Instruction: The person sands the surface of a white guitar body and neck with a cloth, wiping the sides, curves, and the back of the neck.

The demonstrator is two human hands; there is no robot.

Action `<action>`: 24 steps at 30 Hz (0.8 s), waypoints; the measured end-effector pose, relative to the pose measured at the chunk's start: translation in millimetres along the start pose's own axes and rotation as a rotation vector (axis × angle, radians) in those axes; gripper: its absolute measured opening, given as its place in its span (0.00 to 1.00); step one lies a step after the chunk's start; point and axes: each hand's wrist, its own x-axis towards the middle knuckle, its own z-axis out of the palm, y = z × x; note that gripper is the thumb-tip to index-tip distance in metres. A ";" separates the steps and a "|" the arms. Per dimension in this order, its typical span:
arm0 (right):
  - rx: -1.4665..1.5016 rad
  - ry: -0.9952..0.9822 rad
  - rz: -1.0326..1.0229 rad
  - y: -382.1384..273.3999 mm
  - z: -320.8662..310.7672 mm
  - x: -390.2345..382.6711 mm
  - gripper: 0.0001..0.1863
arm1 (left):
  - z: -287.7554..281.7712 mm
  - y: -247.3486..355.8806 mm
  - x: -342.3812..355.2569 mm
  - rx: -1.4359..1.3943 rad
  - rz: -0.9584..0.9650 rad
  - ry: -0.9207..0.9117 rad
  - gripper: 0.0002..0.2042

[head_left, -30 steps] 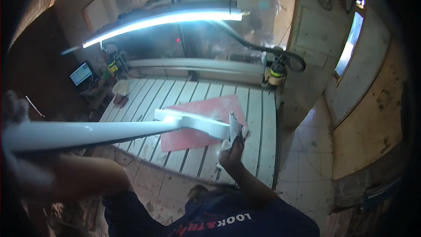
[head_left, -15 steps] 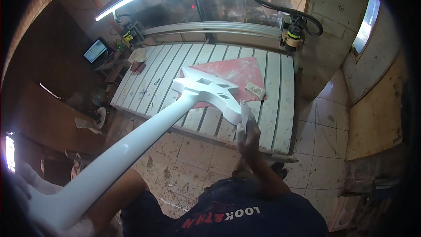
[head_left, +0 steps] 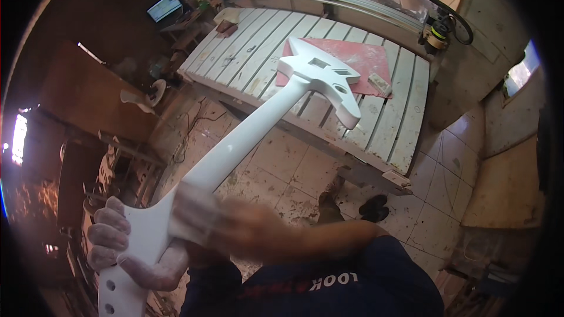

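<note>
A white, angular electric guitar (head_left: 247, 141) without strings or hardware slants from the lower left up to a slatted table, its body lying on a pink sheet (head_left: 370, 61). My left hand (head_left: 110, 235) is wrapped round the headstock, fingers on its far side and thumb across the near one. Two round holes show below the thumb. Where neck meets headstock, my right hand (head_left: 252, 229) presses a pale flat piece that looks like folded sandpaper (head_left: 197, 214). Motion blurs that hand and the piece. Whitish dust coats the left fingers.
The slatted table (head_left: 405, 111) carries a pale block (head_left: 379, 84) beside the guitar body and a brown cloth-like bundle (head_left: 226, 23) at its far left. A machine head (head_left: 437, 32) hangs at the back right. A white chair (head_left: 144, 100) stands left; dark footwear (head_left: 374, 206) is on the tiles.
My right hand has moved from the guitar body's right tip down to the neck by the headstock. The view has shifted, so the table sits higher and my left hand shows fully.
</note>
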 end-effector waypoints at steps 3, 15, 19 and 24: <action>-0.070 0.035 0.003 19.7 -2.9 -6.9 0.25 | -9.6 -3.7 -10.7 -0.022 -0.058 -0.047 0.11; 0.031 0.078 0.146 66.2 4.4 -11.7 0.26 | -40.7 -6.6 -32.2 -0.079 -0.042 0.008 0.09; -0.196 -0.311 0.149 23.9 28.2 -22.8 0.24 | -52.3 -5.8 -44.4 -0.040 -0.053 0.105 0.17; -0.230 -0.219 0.063 65.5 17.8 -16.9 0.16 | -70.8 -7.7 -47.8 -0.043 -0.160 -0.032 0.12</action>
